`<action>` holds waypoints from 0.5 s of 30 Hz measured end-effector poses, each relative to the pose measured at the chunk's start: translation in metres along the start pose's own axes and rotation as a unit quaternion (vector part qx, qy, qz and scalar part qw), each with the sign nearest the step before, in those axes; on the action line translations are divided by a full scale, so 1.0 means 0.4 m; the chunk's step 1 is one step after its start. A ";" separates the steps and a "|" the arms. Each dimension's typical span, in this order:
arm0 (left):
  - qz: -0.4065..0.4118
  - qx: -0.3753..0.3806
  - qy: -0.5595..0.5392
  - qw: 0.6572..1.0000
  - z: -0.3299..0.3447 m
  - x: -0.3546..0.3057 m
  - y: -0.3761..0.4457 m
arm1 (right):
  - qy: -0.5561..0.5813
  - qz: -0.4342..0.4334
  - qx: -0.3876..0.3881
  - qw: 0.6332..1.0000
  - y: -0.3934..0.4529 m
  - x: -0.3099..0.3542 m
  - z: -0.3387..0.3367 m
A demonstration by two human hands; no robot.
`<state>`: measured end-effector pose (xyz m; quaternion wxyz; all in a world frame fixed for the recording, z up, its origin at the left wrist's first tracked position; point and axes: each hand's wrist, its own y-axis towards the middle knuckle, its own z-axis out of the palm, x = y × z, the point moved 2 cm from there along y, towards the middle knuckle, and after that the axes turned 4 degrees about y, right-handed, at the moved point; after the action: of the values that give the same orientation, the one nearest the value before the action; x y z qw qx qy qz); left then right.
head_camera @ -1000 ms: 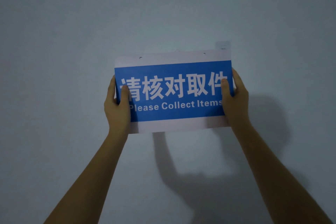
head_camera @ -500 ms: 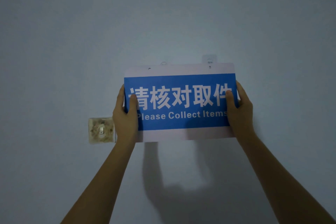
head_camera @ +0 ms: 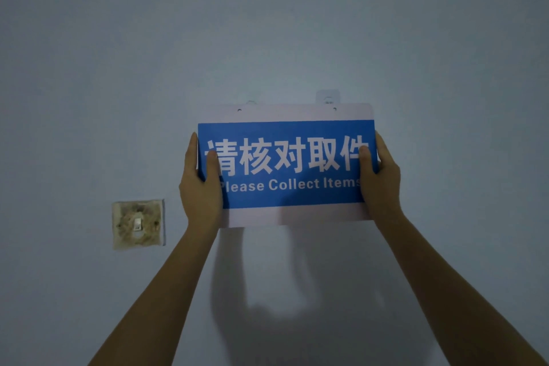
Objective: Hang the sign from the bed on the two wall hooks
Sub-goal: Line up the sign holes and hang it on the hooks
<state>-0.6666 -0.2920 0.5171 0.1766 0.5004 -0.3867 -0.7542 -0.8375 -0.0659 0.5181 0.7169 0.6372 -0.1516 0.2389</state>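
Observation:
The sign is a white board with a blue panel reading "Please Collect Items". I hold it flat against the pale wall. My left hand grips its left edge and my right hand grips its right edge, thumbs on the front. Two small holes sit near its top edge. The right wall hook, a clear adhesive pad, shows just above the right hole. Only the tip of the left wall hook peeks over the top edge, slightly right of the left hole.
A dirty, yellowed wall switch plate sits low on the wall, left of my left hand. The rest of the view is bare pale wall, with my arms' shadow below the sign.
The view has tilted and shifted, bringing the switch plate into sight. The sign sits a little lower against the hooks, with more of the right hook showing above its top edge.

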 end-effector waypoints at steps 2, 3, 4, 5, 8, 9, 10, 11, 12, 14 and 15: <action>0.001 0.001 -0.001 1.000 0.009 0.009 0.002 | 0.000 0.005 0.001 1.000 0.009 -0.010 0.004; 0.001 0.003 0.001 1.000 0.013 0.013 0.006 | -0.002 0.005 0.001 1.000 0.013 -0.015 0.007; 0.000 0.005 0.004 1.000 0.017 0.016 0.009 | -0.004 0.004 0.001 1.000 0.016 -0.019 0.011; -0.002 0.007 0.006 1.000 0.022 0.020 0.014 | -0.006 0.004 0.001 1.000 0.020 -0.025 0.014; -0.005 0.014 0.006 1.000 0.033 0.031 0.029 | -0.007 0.005 -0.001 1.000 0.029 -0.047 0.025; -0.004 0.015 0.004 1.000 0.038 0.035 0.033 | -0.010 0.005 0.000 1.000 0.032 -0.054 0.028; -0.004 0.016 0.004 1.000 0.042 0.040 0.037 | -0.012 0.006 0.001 1.000 0.035 -0.063 0.031; -0.005 0.018 0.004 1.000 0.047 0.045 0.042 | -0.014 0.008 0.001 1.000 0.039 -0.070 0.035; -0.007 0.021 0.004 1.000 0.052 0.048 0.045 | -0.015 0.012 0.000 1.000 0.042 -0.076 0.038; -0.008 0.022 0.005 1.000 0.062 0.054 0.052 | -0.017 0.017 -0.005 1.000 0.047 -0.083 0.043; -0.007 0.022 0.005 1.000 0.065 0.056 0.055 | -0.017 0.017 -0.008 1.000 0.050 -0.086 0.045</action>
<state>-0.7023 -0.3102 0.5250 0.1622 0.5108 -0.3991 -0.7440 -0.8755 -0.0870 0.5197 0.7152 0.6327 -0.1762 0.2388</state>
